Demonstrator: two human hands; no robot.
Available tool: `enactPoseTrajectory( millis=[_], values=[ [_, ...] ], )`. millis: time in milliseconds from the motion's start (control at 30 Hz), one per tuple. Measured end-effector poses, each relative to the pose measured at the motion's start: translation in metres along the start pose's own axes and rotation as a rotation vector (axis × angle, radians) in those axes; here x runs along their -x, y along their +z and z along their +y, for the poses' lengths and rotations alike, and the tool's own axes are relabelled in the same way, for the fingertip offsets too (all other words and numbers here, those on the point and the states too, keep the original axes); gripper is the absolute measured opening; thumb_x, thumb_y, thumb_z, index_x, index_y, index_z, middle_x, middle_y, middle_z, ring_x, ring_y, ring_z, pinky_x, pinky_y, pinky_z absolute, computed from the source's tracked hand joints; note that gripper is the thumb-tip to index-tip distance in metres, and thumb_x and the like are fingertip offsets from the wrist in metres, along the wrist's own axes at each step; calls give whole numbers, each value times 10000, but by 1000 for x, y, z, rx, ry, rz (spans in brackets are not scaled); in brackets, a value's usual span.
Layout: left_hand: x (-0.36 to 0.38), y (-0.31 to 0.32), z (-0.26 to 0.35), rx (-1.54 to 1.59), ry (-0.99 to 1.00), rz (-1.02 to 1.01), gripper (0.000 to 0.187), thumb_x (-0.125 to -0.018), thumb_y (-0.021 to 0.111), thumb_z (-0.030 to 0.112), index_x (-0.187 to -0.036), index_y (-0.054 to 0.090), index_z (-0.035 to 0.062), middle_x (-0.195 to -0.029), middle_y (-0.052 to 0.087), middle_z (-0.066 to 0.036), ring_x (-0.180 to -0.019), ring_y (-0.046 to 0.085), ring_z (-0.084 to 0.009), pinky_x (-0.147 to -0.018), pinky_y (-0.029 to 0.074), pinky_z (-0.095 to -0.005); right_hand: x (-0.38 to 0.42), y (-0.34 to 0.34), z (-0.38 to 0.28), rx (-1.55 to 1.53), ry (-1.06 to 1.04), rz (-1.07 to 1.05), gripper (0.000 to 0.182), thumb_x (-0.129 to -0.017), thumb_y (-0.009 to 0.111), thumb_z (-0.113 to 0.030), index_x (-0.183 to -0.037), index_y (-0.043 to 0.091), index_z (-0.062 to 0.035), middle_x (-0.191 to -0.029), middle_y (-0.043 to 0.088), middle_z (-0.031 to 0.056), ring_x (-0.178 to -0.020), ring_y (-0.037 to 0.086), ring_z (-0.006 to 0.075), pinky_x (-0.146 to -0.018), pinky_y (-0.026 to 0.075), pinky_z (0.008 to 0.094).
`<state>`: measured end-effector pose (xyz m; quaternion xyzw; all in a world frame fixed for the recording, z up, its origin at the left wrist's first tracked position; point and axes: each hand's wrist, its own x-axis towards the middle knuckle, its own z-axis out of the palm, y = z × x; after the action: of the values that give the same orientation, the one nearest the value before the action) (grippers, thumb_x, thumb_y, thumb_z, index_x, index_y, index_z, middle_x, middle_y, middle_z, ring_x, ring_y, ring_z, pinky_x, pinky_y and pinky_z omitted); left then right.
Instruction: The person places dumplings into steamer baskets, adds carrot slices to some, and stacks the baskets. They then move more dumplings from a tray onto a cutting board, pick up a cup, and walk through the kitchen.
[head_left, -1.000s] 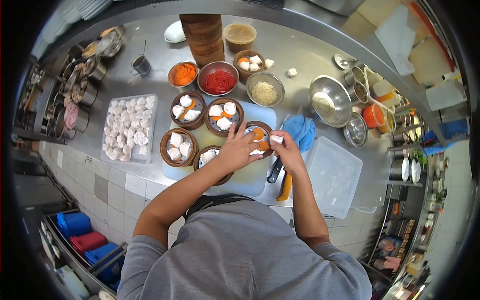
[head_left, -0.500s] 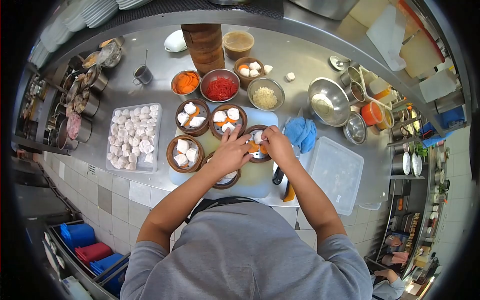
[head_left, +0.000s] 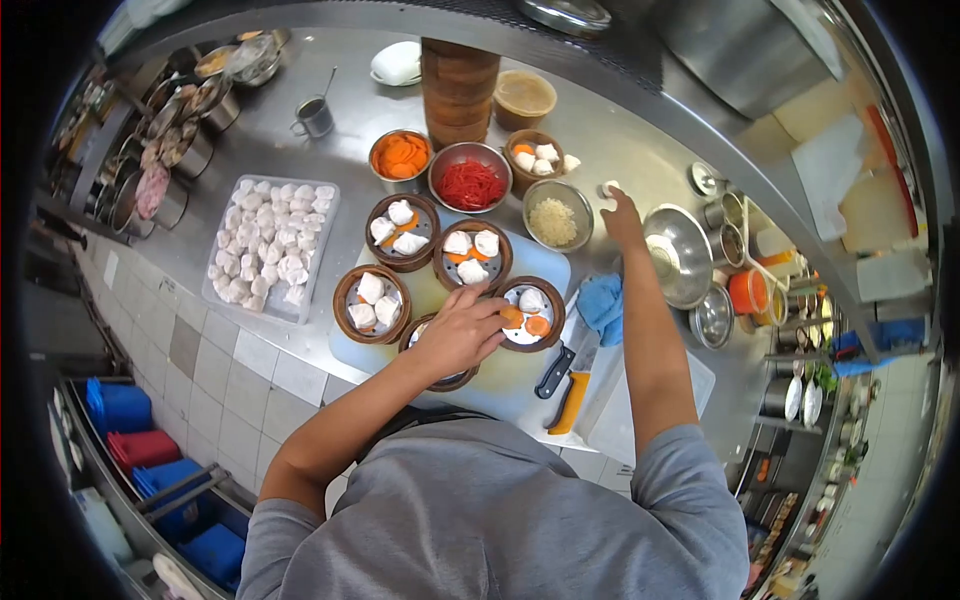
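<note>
My right hand reaches out to the far right, its fingertips closed on a small white dumpling at the steel counter. My left hand lies palm down with fingers stretched toward the right-hand bamboo steamer basket, fingertips by a carrot slice. That basket holds one dumpling and carrot slices on a perforated liner. Beside it, another steamer basket holds three dumplings over carrot. My left hand and wrist partly cover a nearer basket.
A tray of dumplings stands left. Bowls of carrot slices, red shreds and pale chopped bits sit behind the baskets. A black-handled knife, a yellow-handled tool and a blue cloth lie right.
My right hand has left the right-hand basket and moved up and right to the loose dumpling. My left hand stays at the baskets. The view has turned and shifted slightly.
</note>
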<state>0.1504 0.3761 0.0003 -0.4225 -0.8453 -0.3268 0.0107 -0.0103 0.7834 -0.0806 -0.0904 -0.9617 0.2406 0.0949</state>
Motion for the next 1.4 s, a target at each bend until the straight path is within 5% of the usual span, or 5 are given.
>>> enactPoseTrajectory(
  millis=[500,733,867,1100,1400],
  values=[
    [-5,11,5,117,-168,52,165,-850,714,95,-1008,737,56,-1078,704,-50,-879,598,-254,-824,512,-364,-33,44,55,268,125,-89,437,-807,648,-108,-1240,641,-50,-1185,619,245,-1071,655,410,-936,538,462],
    [-20,32,-10,19,-64,33,172,-835,706,102,-1003,730,77,-978,682,-36,-872,592,-261,-812,507,-373,111,-31,-79,-1205,408,-2,338,-890,586,-24,-1223,570,-80,-901,591,31,-738,556,93,-590,449,257],
    [-31,41,-17,-100,58,-105,127,-852,697,124,-968,735,87,-941,678,-39,-869,585,-255,-807,502,-372,213,-51,-133,-941,316,-334,405,-923,593,24,-1311,516,-60,-949,605,43,-767,597,102,-630,511,252],
    [-41,25,-23,-4,24,-104,180,-825,669,62,-986,750,70,-920,678,-68,-899,616,-298,-832,520,-406,254,-8,-165,-541,251,-228,403,-844,773,-103,-1167,550,-12,-971,706,142,-808,689,232,-741,549,349],
    [-31,21,-21,36,-27,-53,229,-823,687,92,-1049,713,65,-1017,665,-108,-983,621,-317,-871,518,-412,248,17,-169,-419,82,-106,246,-900,702,-34,-1142,664,-15,-962,694,86,-755,678,135,-584,556,291]
  ],
)
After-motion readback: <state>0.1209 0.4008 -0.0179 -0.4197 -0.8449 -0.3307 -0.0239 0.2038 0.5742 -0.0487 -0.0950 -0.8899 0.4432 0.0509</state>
